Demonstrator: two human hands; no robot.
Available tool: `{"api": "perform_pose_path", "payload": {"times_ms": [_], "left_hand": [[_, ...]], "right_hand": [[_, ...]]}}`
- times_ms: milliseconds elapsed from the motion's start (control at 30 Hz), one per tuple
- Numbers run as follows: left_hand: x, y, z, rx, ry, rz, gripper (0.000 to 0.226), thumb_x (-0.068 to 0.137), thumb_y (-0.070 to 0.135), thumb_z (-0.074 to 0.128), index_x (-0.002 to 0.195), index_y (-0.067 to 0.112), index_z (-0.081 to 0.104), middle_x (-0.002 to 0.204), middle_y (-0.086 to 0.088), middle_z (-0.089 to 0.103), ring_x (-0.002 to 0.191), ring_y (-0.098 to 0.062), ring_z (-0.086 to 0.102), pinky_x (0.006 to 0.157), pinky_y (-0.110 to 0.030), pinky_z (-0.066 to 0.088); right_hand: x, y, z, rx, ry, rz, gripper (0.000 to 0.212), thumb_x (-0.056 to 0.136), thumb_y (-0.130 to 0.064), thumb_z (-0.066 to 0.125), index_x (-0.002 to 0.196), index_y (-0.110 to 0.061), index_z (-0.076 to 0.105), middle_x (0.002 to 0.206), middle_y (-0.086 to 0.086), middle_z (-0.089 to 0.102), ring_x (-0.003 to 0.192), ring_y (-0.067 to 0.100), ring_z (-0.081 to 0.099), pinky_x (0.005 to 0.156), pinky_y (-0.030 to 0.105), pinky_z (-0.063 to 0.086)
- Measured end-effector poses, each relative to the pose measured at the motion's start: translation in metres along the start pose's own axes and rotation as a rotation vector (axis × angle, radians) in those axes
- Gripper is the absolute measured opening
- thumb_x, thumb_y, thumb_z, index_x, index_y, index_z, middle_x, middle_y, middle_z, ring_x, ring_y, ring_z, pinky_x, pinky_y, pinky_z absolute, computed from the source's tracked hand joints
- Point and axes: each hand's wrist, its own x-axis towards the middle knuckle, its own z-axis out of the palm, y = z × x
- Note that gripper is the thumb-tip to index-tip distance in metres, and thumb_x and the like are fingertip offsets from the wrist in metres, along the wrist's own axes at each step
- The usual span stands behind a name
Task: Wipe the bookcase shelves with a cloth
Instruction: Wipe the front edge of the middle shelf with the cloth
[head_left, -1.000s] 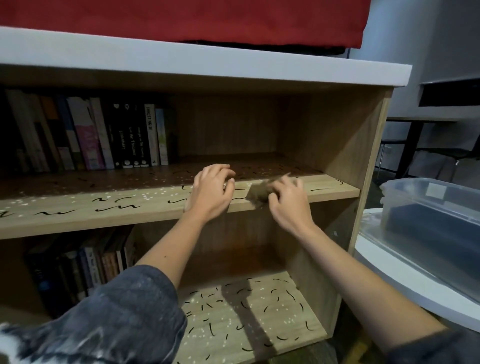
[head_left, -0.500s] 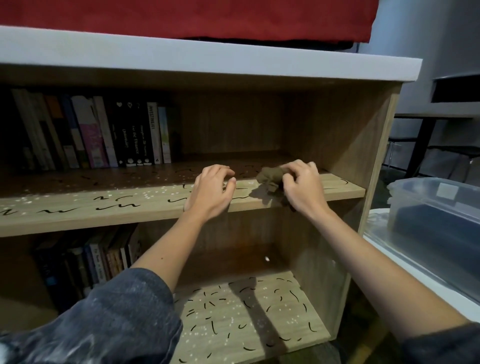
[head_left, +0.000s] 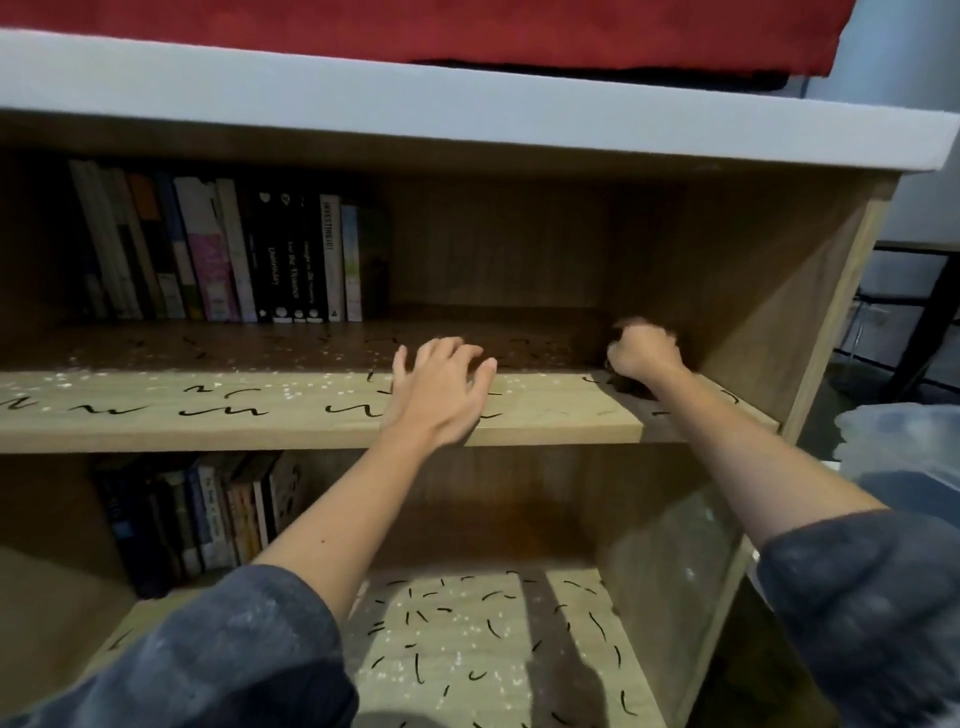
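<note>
The right hand (head_left: 644, 353) is balled up tight, deep on the upper shelf (head_left: 260, 410) and just beside the side panel (head_left: 753, 312). It is blurred, but a dark scrap of the cloth (head_left: 623, 383) shows under the fist, so I take it the cloth is bunched in that grip and pressed to the board. The left hand (head_left: 441, 389) lies further from the panel, flat on the shelf's front edge with fingers spread, holding nothing. By my reckoning the job is barely begun: black squiggles (head_left: 223, 410) and white specks (head_left: 62, 376) run along that shelf away from the panel, and the lower shelf (head_left: 493, 649) beneath is thick with them. The panel blocks any stroke that way. The free run is away from it, past the braced hand, until the books (head_left: 234, 260) standing far from the panel narrow the room to a front strip.
</note>
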Motion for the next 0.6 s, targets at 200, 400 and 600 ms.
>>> {"api": "perform_pose_path", "payload": {"times_ms": [200,400,600], "left_hand": [[0.002,-0.001,-0.004,-0.103,0.009,-0.067,0.044,0.099,0.042,0.027,0.134,0.024,0.046,0.148,0.001,0.035,0.141,-0.014,0.017,0.115,-0.043,-0.003],[-0.005,-0.001,-0.011,-0.339,0.248,0.023,0.047,0.088,0.040,0.028,0.120,0.022,0.057,0.135,0.004,0.048,0.130,-0.009,0.033,0.115,-0.039,0.009],[-0.004,-0.004,-0.014,-0.558,0.237,0.017,0.038,0.094,0.034,0.033,0.117,0.020,0.060,0.129,0.004,0.052,0.123,-0.011,0.040,0.106,-0.033,0.031]], "right_hand": [[-0.006,-0.044,0.015,0.061,-0.159,-0.116,0.029,0.093,-0.013,0.042,0.119,-0.008,0.054,0.118,0.015,0.058,0.106,0.031,0.055,0.086,0.035,0.046],[-0.063,-0.057,0.003,0.367,-0.246,-0.455,0.029,0.087,-0.007,0.045,0.082,-0.022,0.070,0.088,0.000,0.069,0.079,0.012,0.063,0.070,0.023,0.049],[-0.070,-0.054,0.003,0.342,-0.110,-0.261,0.028,0.092,-0.007,0.040,0.099,-0.017,0.065,0.095,0.010,0.066,0.062,0.006,0.057,0.044,0.009,0.040]]}}
